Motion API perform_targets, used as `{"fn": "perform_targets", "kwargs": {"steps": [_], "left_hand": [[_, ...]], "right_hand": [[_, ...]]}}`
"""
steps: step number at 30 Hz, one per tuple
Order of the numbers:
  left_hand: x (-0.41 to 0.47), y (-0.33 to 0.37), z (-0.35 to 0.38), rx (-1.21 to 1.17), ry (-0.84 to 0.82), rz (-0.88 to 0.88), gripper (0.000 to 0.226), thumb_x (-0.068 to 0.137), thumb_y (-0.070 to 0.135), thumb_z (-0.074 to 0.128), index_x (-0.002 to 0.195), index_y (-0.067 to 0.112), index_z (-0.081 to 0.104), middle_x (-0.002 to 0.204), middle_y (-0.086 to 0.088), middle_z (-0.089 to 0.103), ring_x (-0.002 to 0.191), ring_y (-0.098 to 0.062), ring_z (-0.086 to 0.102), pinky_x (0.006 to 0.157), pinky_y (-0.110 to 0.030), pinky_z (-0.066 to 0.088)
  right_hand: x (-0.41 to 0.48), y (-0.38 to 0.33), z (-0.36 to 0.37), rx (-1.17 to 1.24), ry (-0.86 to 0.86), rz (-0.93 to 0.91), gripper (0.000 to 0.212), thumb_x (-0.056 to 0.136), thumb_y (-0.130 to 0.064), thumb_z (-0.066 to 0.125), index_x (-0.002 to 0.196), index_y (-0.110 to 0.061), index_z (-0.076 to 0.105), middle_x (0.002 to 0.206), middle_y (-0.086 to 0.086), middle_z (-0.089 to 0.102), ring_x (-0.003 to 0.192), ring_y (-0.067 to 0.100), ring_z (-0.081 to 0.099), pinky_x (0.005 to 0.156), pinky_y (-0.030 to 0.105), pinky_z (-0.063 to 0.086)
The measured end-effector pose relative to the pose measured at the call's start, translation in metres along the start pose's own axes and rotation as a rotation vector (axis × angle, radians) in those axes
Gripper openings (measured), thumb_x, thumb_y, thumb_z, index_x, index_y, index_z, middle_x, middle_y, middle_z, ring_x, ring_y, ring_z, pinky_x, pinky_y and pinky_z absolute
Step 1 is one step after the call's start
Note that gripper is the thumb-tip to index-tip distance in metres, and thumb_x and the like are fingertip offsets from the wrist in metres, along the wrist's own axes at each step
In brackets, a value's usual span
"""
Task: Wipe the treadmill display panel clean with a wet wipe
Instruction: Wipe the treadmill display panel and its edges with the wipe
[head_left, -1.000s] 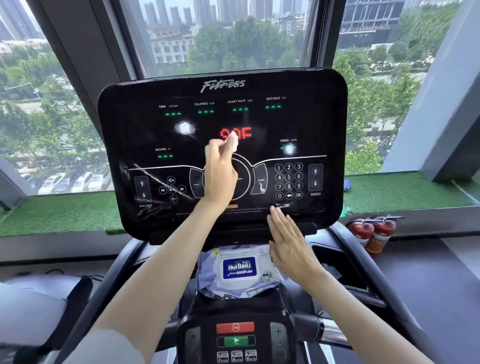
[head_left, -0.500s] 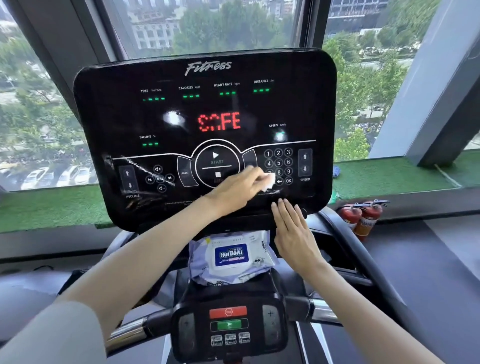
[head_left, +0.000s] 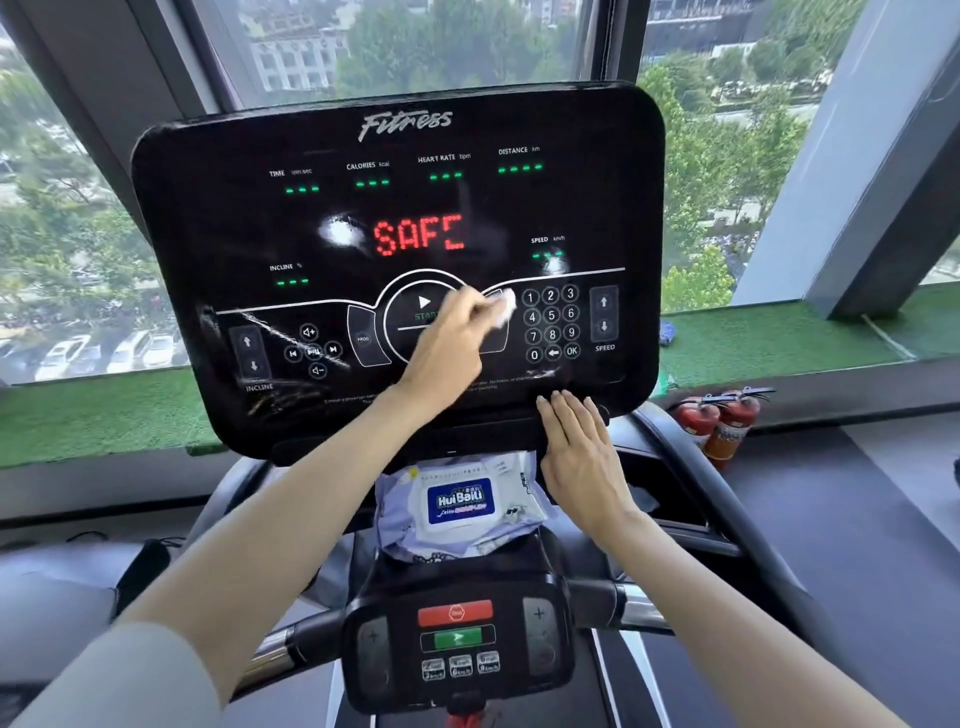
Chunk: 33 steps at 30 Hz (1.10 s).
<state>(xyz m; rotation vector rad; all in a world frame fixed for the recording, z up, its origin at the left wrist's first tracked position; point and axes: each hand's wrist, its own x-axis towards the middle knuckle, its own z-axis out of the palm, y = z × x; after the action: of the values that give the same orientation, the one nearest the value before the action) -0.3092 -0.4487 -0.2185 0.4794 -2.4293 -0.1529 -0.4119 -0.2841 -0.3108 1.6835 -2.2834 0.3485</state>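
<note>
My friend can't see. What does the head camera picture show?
A person's left hand holds a white wet wipe against a black treadmill display panel showing SAFE, while the right hand rests flat on its lower edge.

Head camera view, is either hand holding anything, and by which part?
The left hand pinches a bunched wet wipe by its near end, pressing it on the display panel. The right hand holds nothing, fingers flat on the panel's lower edge.

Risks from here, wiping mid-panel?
1. The left hand holds the wet wipe between the START button and the keypad; pressing there might trigger a key.
2. Streaks near the INCLINE arrows look unwiped and may get missed.
</note>
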Motion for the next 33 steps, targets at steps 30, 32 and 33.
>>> {"fn": "perform_targets", "kwargs": {"steps": [30, 32, 33], "left_hand": [[-0.008, 0.034, 0.024, 0.298, -0.385, 0.493, 0.043, 0.079, -0.005, 0.035, 0.114, 0.005, 0.058, 0.097, -0.009, 0.053, 0.088, -0.025, 0.047, 0.055, -0.032, 0.046], [0.005, 0.04, 0.024, 0.312, -0.303, 0.495, 0.04, 0.077, -0.007, 0.038, 0.108, 0.006, 0.059, 0.093, -0.009, 0.055, 0.085, -0.025, 0.049, 0.059, -0.032, 0.046], [0.009, 0.036, 0.02, 0.297, -0.253, 0.447, 0.043, 0.074, -0.011, 0.04, 0.109, 0.006, 0.059, 0.093, -0.009, 0.056, 0.086, -0.025, 0.049, 0.06, -0.033, 0.047]], "right_hand": [[-0.004, 0.016, -0.003, 0.103, 0.064, -0.034, 0.06, 0.073, -0.009, 0.028, 0.128, 0.003, 0.05, 0.131, 0.021, 0.052, 0.124, 0.035, 0.047, 0.105, 0.054, 0.034], [-0.004, 0.022, -0.005, 0.107, 0.07, -0.035, 0.06, 0.073, -0.008, 0.028, 0.127, 0.003, 0.051, 0.126, 0.022, 0.053, 0.12, 0.037, 0.048, 0.105, 0.051, 0.036], [-0.003, 0.023, -0.006, 0.101, 0.078, -0.031, 0.058, 0.074, -0.007, 0.029, 0.125, 0.004, 0.053, 0.123, 0.022, 0.055, 0.118, 0.037, 0.05, 0.104, 0.05, 0.038]]}}
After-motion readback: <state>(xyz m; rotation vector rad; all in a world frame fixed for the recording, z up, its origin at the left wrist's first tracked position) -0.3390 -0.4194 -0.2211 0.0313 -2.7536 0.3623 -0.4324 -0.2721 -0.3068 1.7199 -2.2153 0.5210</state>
